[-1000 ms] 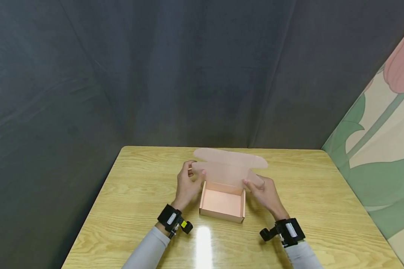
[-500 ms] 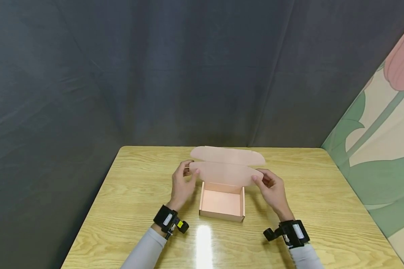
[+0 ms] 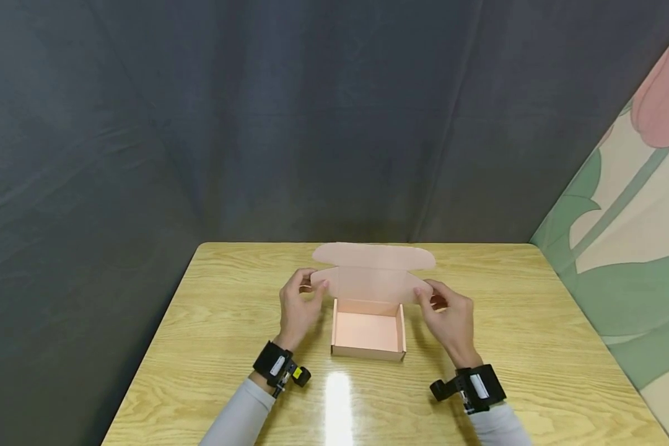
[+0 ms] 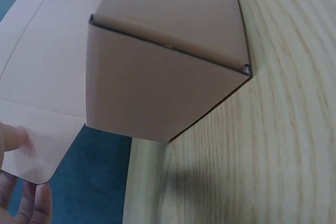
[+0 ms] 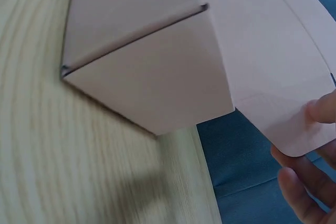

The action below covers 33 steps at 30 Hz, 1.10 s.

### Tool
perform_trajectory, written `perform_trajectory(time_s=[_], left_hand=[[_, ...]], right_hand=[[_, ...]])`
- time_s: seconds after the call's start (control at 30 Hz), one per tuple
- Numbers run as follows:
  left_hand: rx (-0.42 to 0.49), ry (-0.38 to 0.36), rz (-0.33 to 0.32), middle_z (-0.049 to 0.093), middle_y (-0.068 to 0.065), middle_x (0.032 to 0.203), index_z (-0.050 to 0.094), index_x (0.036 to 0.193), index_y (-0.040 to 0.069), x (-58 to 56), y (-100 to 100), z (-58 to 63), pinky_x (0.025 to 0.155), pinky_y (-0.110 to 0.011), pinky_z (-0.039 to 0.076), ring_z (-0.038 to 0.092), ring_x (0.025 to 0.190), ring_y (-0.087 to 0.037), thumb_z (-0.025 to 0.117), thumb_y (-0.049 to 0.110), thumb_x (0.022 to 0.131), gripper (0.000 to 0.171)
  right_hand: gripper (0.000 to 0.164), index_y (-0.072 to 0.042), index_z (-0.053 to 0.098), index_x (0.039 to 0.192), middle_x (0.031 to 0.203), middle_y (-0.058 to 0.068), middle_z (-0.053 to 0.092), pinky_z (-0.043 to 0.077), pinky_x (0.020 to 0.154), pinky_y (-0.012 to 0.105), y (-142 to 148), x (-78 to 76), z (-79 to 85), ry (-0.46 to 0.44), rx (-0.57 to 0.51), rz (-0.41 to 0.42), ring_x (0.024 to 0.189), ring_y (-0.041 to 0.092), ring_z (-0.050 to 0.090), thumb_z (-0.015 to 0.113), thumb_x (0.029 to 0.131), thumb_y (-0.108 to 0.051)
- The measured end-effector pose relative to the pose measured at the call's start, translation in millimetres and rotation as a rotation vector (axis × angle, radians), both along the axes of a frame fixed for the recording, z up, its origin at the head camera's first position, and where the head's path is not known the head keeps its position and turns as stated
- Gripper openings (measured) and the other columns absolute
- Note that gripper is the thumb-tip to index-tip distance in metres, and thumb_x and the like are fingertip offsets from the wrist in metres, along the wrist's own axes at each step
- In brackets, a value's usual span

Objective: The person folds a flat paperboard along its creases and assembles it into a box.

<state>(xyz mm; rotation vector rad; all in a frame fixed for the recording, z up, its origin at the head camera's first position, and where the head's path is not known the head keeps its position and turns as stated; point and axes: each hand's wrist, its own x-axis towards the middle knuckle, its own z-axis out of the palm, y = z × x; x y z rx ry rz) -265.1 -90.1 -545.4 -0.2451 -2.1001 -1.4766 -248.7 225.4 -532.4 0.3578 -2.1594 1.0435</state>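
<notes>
A small cardboard box (image 3: 368,331) stands open on the table, its lid (image 3: 372,284) raised at the back and its inside bare. My left hand (image 3: 300,310) pinches the lid's left side flap (image 4: 44,142) between thumb and fingers. On the other side my right hand (image 3: 450,316) pinches the right side flap (image 5: 286,124), thumb in front and fingers behind. The long front flap (image 3: 373,255) of the lid spreads above both hands. In each wrist view a side wall of the box (image 4: 157,82) fills the middle.
The box rests on a light wood table (image 3: 228,347). A dark curtain (image 3: 323,124) hangs behind the table's far edge. At the right is a floral-patterned cloth (image 3: 635,260). Each wrist carries a black camera mount (image 3: 479,387).
The right hand has shifted from the flap's base to its outer end, and that flap has swung outward. The left hand keeps its pinch and moved slightly left. The lid sits straighter.
</notes>
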Motion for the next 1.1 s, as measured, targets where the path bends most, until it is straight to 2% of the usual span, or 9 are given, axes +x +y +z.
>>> perform_trajectory(time_s=[0.07,0.17,0.33,0.5,0.63,0.73,0.9,1.1], left_hand=[[0.002,0.012,0.011,0.075,-0.014,0.099,0.072,0.114,0.003,0.7,0.0,-0.7,0.079,-0.041,0.063,0.072,0.089,-0.026,0.085,0.01,0.091,0.026],[0.001,0.027,0.021,0.075,-0.012,0.096,0.073,0.111,0.003,1.0,0.5,-1.7,0.077,-0.039,0.062,0.071,0.086,-0.025,0.086,0.009,0.09,0.025],[0.01,0.04,0.023,0.075,-0.01,0.092,0.074,0.107,0.004,1.3,0.9,-1.4,0.073,-0.036,0.061,0.069,0.082,-0.022,0.086,0.009,0.089,0.022],[0.042,0.038,0.024,0.076,-0.008,0.087,0.076,0.104,0.006,2.5,0.9,0.4,0.066,-0.034,0.062,0.07,0.076,-0.021,0.087,0.009,0.089,0.019],[0.048,0.042,0.018,0.076,-0.007,0.083,0.077,0.101,0.007,4.5,1.5,3.0,0.063,-0.032,0.063,0.072,0.074,-0.022,0.087,0.011,0.09,0.016],[0.042,0.034,0.009,0.076,-0.006,0.081,0.077,0.1,0.007,7.4,2.0,6.1,0.061,-0.029,0.062,0.072,0.074,-0.022,0.086,0.013,0.091,0.014],[0.023,0.003,-0.014,0.076,-0.004,0.08,0.077,0.099,0.008,11.9,2.9,10.9,0.061,-0.025,0.061,0.072,0.074,-0.019,0.085,0.016,0.093,0.013],[-0.009,-0.004,-0.025,0.076,-0.002,0.08,0.078,0.097,0.01,16.1,4.1,13.6,0.061,-0.024,0.061,0.073,0.073,-0.016,0.084,0.019,0.095,0.011]], right_hand=[[0.02,0.001,0.081,0.107,0.083,0.014,0.08,0.058,0.053,0.027,-0.9,0.7,-0.9,0.053,0.047,-0.014,0.061,0.023,0.072,0.084,0.088,-0.004],[0.019,0.001,0.081,0.106,0.078,0.012,0.078,0.055,0.051,0.026,-2.0,1.6,-1.6,0.086,0.078,-0.03,0.061,0.024,0.07,0.083,0.088,-0.005],[0.017,-0.001,0.082,0.106,0.073,0.01,0.075,0.05,0.051,0.023,-5.3,3.7,-0.9,0.068,0.065,-0.032,0.06,0.017,0.064,0.082,0.089,-0.005],[0.016,-0.003,0.084,0.109,0.08,0.012,0.08,0.051,0.053,0.016,-8.9,8.0,3.8,0.033,0.013,-0.006,0.06,0.005,0.064,0.077,0.095,-0.004],[0.019,-0.004,0.083,0.116,0.071,0.009,0.076,0.046,0.052,0.012,-11.6,13.9,9.8,-0.066,-0.05,0.057,0.056,0.002,0.06,0.07,0.102,-0.006],[0.023,-0.006,0.081,0.122,0.067,0.007,0.072,0.047,0.05,0.017,-13.2,19.6,14.7,-0.188,-0.128,0.124,0.056,0.009,0.062,0.064,0.107,-0.01],[0.028,-0.004,0.077,0.129,0.082,0.017,0.075,0.059,0.061,0.025,-14.4,25.9,20.6,-0.357,-0.239,0.186,0.065,0.017,0.067,0.061,0.11,-0.017],[0.033,-0.004,0.072,0.137,0.094,0.024,0.074,0.062,0.068,0.025,-14.7,27.6,22.7,-0.458,-0.284,0.226,0.07,0.013,0.068,0.06,0.111,-0.021]])
